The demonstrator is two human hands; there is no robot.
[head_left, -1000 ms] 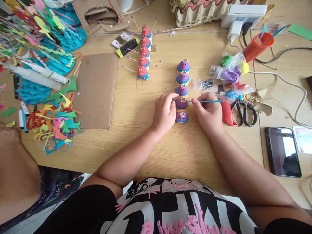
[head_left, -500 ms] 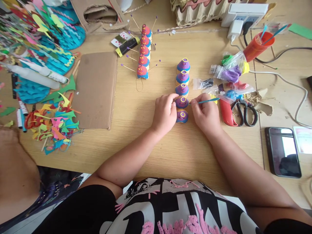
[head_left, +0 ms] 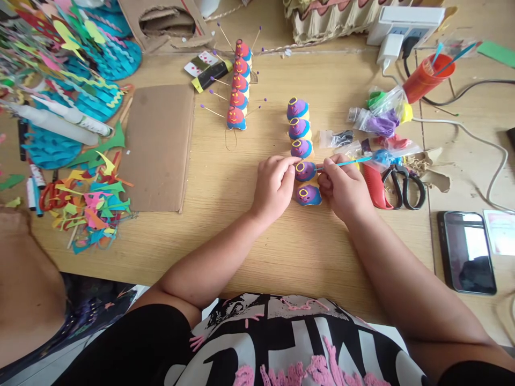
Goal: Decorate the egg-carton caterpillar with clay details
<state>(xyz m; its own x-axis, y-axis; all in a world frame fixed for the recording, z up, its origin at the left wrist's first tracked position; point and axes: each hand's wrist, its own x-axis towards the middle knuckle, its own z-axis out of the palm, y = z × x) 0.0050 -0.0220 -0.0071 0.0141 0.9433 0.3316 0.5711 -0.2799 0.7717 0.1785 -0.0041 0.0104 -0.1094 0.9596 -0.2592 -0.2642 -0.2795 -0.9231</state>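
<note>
In front of me lies a strip of egg-carton cups covered in purple and blue clay, each with a yellow ring on top and a small face. My left hand rests at the strip's left side, fingers closed against it near the second cup from the front; whether they grip it is partly hidden. My right hand pinches a thin blue modelling tool, its tip at the right side of that same cup. Farther back and left stands a similar strip in red and blue, with purple-tipped sticks poking out.
Cardboard and paper scraps lie left. To the right are clay bags, scissors, a red cup, a phone and a power strip with cables. Another person's arm is at the left edge.
The purple strip has turned, its front end shifting right and its far end left, and the cups tilt leftward. My right hand has moved slightly right with the blue tool.
</note>
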